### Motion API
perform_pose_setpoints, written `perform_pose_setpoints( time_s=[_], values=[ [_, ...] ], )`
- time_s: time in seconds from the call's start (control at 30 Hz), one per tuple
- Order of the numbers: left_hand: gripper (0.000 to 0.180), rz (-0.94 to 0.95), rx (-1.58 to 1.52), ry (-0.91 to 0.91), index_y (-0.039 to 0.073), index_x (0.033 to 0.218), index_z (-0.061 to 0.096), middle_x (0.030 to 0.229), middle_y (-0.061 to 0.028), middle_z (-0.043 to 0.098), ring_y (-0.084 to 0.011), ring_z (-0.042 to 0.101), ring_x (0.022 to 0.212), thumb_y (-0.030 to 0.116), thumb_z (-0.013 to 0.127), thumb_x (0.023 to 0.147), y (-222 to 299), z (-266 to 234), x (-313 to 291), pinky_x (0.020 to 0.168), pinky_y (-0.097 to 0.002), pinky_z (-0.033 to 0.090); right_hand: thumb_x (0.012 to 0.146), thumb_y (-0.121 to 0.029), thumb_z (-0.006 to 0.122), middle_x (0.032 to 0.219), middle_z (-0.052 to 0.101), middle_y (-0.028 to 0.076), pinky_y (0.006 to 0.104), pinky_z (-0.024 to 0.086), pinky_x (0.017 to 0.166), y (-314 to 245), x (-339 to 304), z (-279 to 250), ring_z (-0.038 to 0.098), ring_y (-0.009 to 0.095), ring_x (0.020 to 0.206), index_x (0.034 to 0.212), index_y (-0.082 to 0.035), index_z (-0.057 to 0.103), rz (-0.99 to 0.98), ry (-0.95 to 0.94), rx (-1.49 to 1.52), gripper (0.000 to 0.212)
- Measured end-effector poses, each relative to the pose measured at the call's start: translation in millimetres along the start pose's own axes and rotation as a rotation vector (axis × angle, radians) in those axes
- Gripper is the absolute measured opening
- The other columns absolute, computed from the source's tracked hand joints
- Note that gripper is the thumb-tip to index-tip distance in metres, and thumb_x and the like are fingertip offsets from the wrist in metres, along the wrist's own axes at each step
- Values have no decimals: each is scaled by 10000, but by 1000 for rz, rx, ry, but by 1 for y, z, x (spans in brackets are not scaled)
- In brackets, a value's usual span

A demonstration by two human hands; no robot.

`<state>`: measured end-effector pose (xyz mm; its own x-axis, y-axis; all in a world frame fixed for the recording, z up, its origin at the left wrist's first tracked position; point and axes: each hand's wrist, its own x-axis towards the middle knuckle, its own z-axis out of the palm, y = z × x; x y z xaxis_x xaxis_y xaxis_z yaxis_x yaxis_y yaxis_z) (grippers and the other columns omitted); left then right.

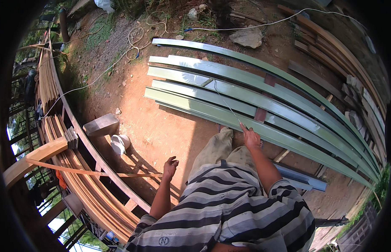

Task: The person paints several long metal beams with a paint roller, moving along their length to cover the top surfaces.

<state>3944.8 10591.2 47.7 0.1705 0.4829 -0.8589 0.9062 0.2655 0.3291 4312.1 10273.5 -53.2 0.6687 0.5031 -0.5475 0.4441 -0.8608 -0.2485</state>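
Note:
My right hand (252,137) is closed around the handle end of a small paint roller (207,82). Its long thin wire frame reaches away from me, and the roller head rests on a pale green metal beam (267,103) in the middle of a row. Several similar beams lie side by side, running from the centre to the far right, with wet-looking glare on some. Out to my left, my left hand (170,166) is raised over the ground, fingers loosely bent and apart, with nothing visible in it.
A white bucket (120,144) stands on the dirt at left, beside a grey block (101,125). Long timber boards (77,168) are stacked along the left. A pale cable (92,82) crosses the ground. Bluish metal pieces (302,178) lie to my right; a rock (247,38) sits beyond the beams.

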Motion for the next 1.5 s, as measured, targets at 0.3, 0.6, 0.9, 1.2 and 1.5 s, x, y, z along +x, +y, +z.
perform_pose_setpoints(
  time_s=[0.3, 0.6, 0.9, 1.2, 1.5],
  values=[
    [527, 85, 99, -133, 67, 1476, 536, 1196, -100, 703, -205, 651, 1044, 217, 657, 985, 51, 53, 22, 923, -430, 520, 981, -202, 536, 1129, 689, 242, 565, 575, 806, 208, -162, -27, 714, 440, 916, 1557, -462, 420, 277, -130, -53, 643],
    [530, 144, 134, -85, 47, 1468, 542, 1236, -146, 706, -210, 661, 1020, 234, 667, 988, 117, 164, -25, 846, -368, 524, 948, -211, 649, 1197, 699, 208, 548, 559, 838, 416, -302, -62, 679, 450, 1015, 1546, -369, 467, 362, -67, 79, 644],
    [519, 280, 335, -240, 45, 1459, 550, 1311, -218, 684, -283, 663, 1181, 254, 671, 999, 102, 314, -120, 987, -391, 522, 1012, -225, 600, 991, 700, 194, 489, 568, 695, 430, -253, 27, 707, 367, 820, 1490, -97, 489, 222, -16, 705, 507],
    [494, 285, 320, -112, 29, 1436, 574, 1238, -240, 715, -280, 689, 1139, 230, 676, 997, 96, 296, -130, 979, -374, 528, 1066, -328, 542, 789, 657, 190, 422, 536, 523, 526, -298, 30, 656, 284, 555, 1296, -58, 575, 193, 239, 572, 356],
    [525, 226, 186, -60, 25, 1443, 567, 1138, -137, 719, -180, 658, 947, 297, 659, 1004, 88, 303, -156, 759, -331, 522, 1069, -328, 510, 848, 684, 287, 515, 550, 579, 469, -288, -14, 697, 415, 636, 1185, -24, 544, 344, -150, 695, 328]
  ],
)
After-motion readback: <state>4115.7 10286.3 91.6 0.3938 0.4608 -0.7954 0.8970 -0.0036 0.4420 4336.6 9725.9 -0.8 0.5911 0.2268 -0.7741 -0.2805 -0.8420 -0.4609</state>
